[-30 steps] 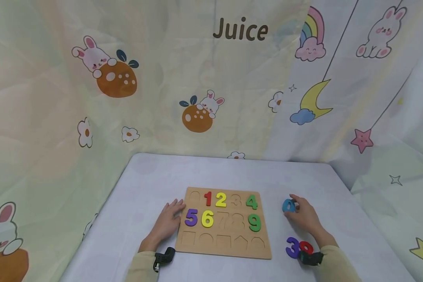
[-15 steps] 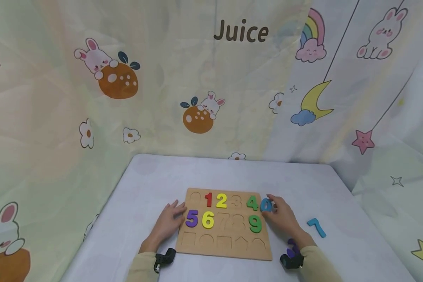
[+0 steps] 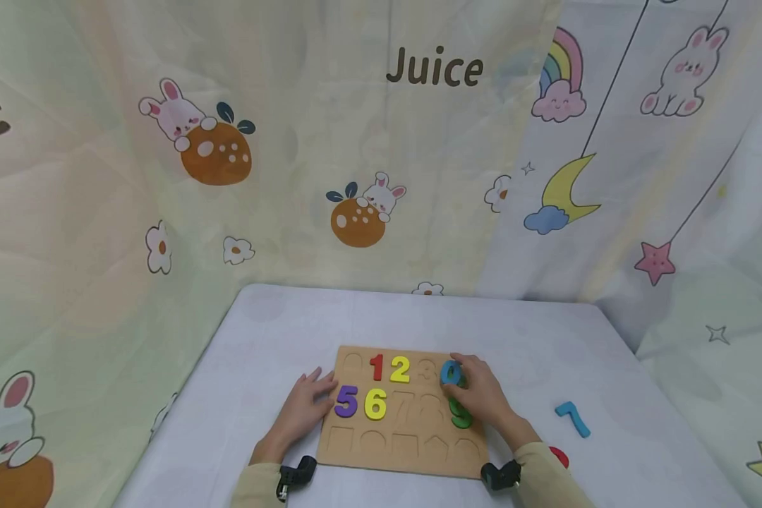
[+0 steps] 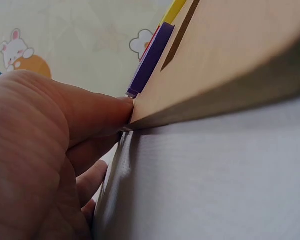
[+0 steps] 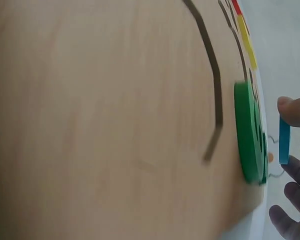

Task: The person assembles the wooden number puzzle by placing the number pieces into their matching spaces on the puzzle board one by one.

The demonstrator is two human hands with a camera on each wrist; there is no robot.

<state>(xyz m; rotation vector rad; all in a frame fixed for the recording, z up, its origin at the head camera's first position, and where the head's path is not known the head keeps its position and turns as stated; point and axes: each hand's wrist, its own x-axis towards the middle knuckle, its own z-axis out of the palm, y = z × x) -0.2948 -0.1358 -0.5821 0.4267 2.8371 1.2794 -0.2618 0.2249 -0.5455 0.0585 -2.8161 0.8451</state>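
Observation:
A wooden number puzzle board [image 3: 406,455] lies on the table with shallow outlined recesses. My left hand [image 3: 301,409] rests against its left edge, fingers extended, the thumb [image 4: 102,112] touching the edge near the purple 5 [image 4: 152,60]. My right hand [image 3: 482,391] pinches a blue zero [image 3: 450,372] between thumb and fingers. In the right wrist view the blue zero [image 5: 284,141] stands on edge, a gap away from the green 9 [image 5: 245,132]. From the head view, the zero and hand cover the green 4 and part of the 9.
Set in the board are a red 1 [image 3: 377,367], a yellow 2 [image 3: 400,369] and a yellow 6 [image 3: 375,404]. Right of the board lies a blue 7 [image 3: 573,419]. A red piece [image 3: 559,457] shows partly beside the right sleeve [image 3: 546,476]. A printed cloth [image 3: 292,141] hangs behind the table.
My right hand has carried the blue zero leftward from the table's right side to over the board's right part. The blue 7 has come into view. The left hand stays at the board's edge.

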